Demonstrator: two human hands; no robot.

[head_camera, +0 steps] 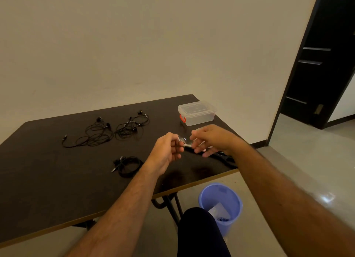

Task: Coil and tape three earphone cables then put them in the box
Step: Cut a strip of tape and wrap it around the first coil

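Dark tabletop [57,180] set against a plain cream wall, with an open doorway at right. Clear plastic box [196,113], lid on and red latch facing the camera, sits at the far right corner of the table. Two loose, tangled black earphone cables lie side by side toward the far edge: one to the left [92,134], one to the right [132,126], close together but apart. A third earphone cable [127,165], already wound into a tight coil, lies nearer the front edge, just left of the left forearm. Both hands are raised above the table between the coil and the box. Left hand [168,151] has its fingers curled, thumb and forefinger pinching one end of a short strip of clear tape [185,142]. Right hand [210,139] pinches the other end with its fingertips; something is partly hidden under its palm, identity unclear. A dark tool, likely scissors [224,156], lies on the table beneath the right wrist. Blue bin [221,205] stands on the floor below the table edge, scraps inside.
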